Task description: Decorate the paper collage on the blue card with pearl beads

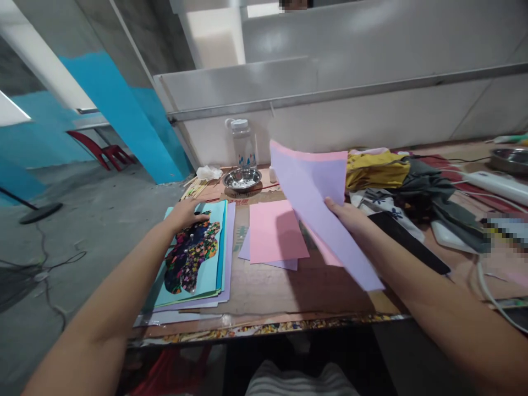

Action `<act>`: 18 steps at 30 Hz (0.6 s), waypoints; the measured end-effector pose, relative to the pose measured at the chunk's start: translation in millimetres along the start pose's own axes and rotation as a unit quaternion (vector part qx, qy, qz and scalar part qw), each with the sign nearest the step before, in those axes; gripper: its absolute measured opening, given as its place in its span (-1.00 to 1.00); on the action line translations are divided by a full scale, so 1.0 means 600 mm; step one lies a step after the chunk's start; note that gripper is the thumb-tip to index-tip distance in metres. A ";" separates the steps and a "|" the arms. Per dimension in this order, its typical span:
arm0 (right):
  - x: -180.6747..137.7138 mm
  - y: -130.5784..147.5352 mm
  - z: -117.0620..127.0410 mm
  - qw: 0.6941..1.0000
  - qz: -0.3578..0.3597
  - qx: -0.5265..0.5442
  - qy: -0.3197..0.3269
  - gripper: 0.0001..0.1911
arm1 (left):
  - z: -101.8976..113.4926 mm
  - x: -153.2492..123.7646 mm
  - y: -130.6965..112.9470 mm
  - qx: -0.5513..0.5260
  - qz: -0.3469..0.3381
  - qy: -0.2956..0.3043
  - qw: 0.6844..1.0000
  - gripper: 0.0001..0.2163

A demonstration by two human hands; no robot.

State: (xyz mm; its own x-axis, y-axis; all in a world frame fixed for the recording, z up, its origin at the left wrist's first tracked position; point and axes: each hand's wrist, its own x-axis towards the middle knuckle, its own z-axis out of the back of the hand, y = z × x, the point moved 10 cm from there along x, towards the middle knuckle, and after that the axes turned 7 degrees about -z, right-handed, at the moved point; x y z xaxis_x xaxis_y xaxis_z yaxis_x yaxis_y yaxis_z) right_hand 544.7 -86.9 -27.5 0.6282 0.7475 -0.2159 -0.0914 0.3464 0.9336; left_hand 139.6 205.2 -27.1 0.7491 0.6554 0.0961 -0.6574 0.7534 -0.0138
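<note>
My right hand point(345, 215) grips a lilac sheet of paper point(313, 187) with a pink sheet point(328, 254) behind it, raised and bent over the table. On the left, my left hand point(187, 213) lies with fingers stretched on the far end of a stack of coloured paper point(209, 278). A dark, wavy-edged cutout with a flower pattern point(193, 257) rests on top, partly under those fingers. Between the hands, a smaller pink sheet point(270, 228) lies flat on the table, overlapping a lilac one point(284, 264).
Behind the stack stand a metal bowl point(242, 180) and a clear water bottle point(244, 146). Yellow cloth point(375, 169), grey cloth point(437, 187), a long black object point(408, 242) and a white power strip point(501, 187) with cables crowd the right. The table's front edge point(264, 328) is near me.
</note>
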 end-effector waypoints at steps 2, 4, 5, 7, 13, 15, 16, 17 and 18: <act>-0.004 0.001 -0.009 1.000 -0.004 0.005 0.014 -0.56 | 0.007 -0.003 -0.008 0.000 0.001 -0.010 1.000 -0.35; -0.004 0.003 -0.007 1.000 -0.006 0.004 0.021 -0.55 | 0.013 -0.009 -0.015 -0.008 0.007 -0.016 1.000 -0.36; -0.003 0.004 -0.001 1.000 -0.007 0.013 0.019 -0.53 | 0.017 -0.012 -0.017 -0.014 0.013 -0.019 1.000 -0.36; -0.002 0.011 0.015 0.998 0.002 0.061 0.004 -0.50 | 0.029 -0.018 -0.024 -0.031 0.028 -0.026 0.999 -0.34; -0.018 0.031 0.048 0.986 0.062 0.138 -0.075 -0.44 | 0.101 -0.028 -0.162 -0.147 0.028 -0.092 0.984 -0.36; -0.027 0.039 0.043 0.984 0.093 0.130 -0.082 -0.42 | 0.113 -0.035 -0.262 -0.345 -0.025 -0.095 0.933 -0.32; -0.031 0.041 0.040 0.983 0.106 0.123 -0.081 -0.41 | 0.115 -0.041 -0.314 -0.466 -0.050 -0.085 0.879 -0.30; -0.033 0.042 0.038 0.983 0.116 0.120 -0.081 -0.40 | 0.119 -0.049 -0.358 -0.536 -0.070 -0.083 0.837 -0.28; -0.034 0.041 0.037 0.982 0.122 0.122 -0.081 -0.39 | 0.125 -0.057 -0.394 -0.570 -0.089 -0.091 0.812 -0.29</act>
State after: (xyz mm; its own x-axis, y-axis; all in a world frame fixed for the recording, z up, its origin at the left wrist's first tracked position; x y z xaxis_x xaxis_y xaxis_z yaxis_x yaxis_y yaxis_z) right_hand 546.9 -106.2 6.3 0.7276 0.6840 0.0519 -0.0791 0.0085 0.9968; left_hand 263.3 0.9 47.2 0.7310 0.5909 0.3413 0.0390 0.4631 -0.8854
